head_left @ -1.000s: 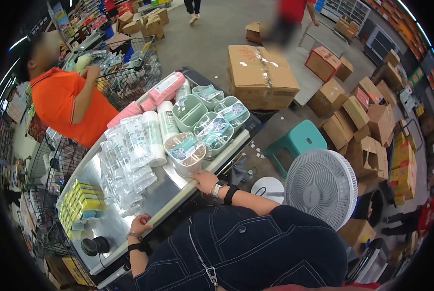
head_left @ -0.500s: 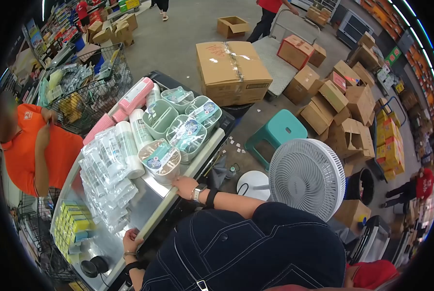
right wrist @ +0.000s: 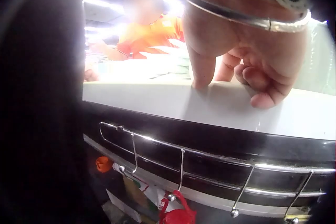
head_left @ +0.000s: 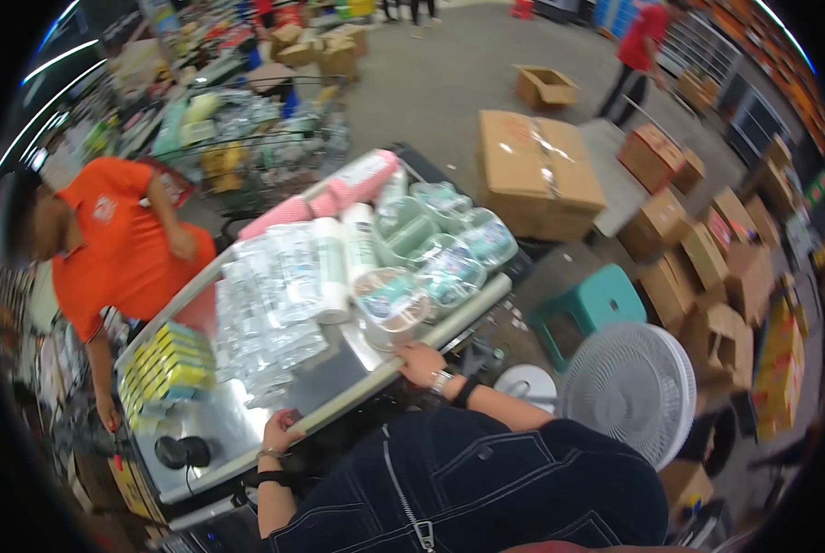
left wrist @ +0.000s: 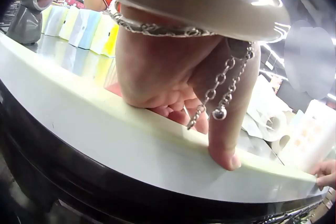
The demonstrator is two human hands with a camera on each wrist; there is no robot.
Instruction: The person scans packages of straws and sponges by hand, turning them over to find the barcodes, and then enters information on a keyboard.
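Note:
My left hand (head_left: pixel 281 431) rests on the pale rim of the metal-topped counter (head_left: pixel 357 394). In the left wrist view its thumb (left wrist: pixel 224 155) lies over the rim's outer face, with the fingers on top. Farther along the same rim rests my right hand (head_left: pixel 422 365), beside a clear-wrapped beige container (head_left: pixel 389 309). The right wrist view shows its fingers (right wrist: pixel 203 69) touching the rim, some bent loosely. Both hands hold nothing. Near the left hand lie flat clear packets (head_left: pixel 265 323) and a black scanner (head_left: pixel 182 452). Behind the beige container stand several pale green containers (head_left: pixel 403 230).
White rolls (head_left: pixel 330 267) and pink rolls (head_left: pixel 366 180) lie beside the packets; yellow boxes (head_left: pixel 164 369) are stacked left. A person in orange (head_left: pixel 127 240) stands across the counter. A fan (head_left: pixel 629 392), teal stool (head_left: pixel 588 300) and large carton (head_left: pixel 542 170) stand to the right.
The head view has swung about, shifting the scene. The person in orange now leans lower, one arm reaching down beside the yellow boxes. My hands keep their places on the rim.

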